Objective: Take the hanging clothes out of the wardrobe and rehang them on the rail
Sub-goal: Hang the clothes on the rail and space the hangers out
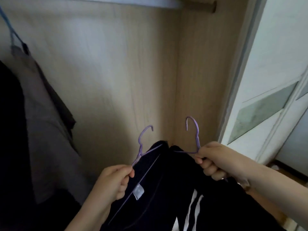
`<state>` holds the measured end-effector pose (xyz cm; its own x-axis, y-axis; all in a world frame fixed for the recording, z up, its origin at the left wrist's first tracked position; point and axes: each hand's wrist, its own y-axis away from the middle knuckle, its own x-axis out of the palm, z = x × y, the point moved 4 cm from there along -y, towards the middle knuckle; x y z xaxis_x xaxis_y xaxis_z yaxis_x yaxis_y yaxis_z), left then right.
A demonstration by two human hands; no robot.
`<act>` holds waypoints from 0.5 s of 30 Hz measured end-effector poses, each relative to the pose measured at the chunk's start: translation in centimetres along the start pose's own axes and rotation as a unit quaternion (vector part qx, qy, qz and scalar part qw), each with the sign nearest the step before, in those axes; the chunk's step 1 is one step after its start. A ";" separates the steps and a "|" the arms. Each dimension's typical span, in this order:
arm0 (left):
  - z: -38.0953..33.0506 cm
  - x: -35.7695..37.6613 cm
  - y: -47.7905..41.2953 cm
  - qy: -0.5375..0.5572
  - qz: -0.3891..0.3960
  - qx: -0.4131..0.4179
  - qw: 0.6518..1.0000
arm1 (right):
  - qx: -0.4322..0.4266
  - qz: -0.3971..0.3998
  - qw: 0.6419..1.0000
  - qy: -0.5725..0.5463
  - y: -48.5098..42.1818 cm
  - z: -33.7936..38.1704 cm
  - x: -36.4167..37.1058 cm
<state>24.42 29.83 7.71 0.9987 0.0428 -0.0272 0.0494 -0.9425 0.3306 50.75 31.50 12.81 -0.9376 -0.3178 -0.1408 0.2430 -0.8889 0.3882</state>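
1. left hand (115, 182), lower middle, fingers curled round a purple hanger (140, 148) carrying a dark top (150, 189); hook up and free
2. right hand (211, 160) grips a second purple hanger (198, 139) with striped dark clothes (216, 205)
3. rail (116, 1) along the top edge, well above both hooks; nothing between
4. upper left: grey garment (41, 114) on a blue hanger (6, 22); white door (275, 64) far right

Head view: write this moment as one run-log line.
left hand: grips purple hanger | right hand: grips second purple hanger | dark clothes: on both | state: both hangers unhooked
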 end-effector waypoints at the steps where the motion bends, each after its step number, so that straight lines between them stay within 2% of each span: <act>1: -0.6 -0.7 0.1 0.021 -0.013 0.010 1.000 | -0.019 0.001 1.000 -0.004 -0.9 1.4 0.5; 7: -6.4 -2.2 0.1 0.175 -0.058 0.066 0.981 | -0.110 -0.013 0.994 -0.019 -6.0 10.6 1.6; 15: -17.8 -2.2 -0.4 0.223 -0.104 0.213 0.946 | -0.236 0.022 0.970 -0.048 -8.1 23.8 1.4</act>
<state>22.41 35.99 24.40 0.8783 0.2880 0.3816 0.3308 -0.9424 -0.0500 41.55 46.10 31.15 -0.9368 -0.3476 -0.0400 0.3497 -0.9341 -0.0716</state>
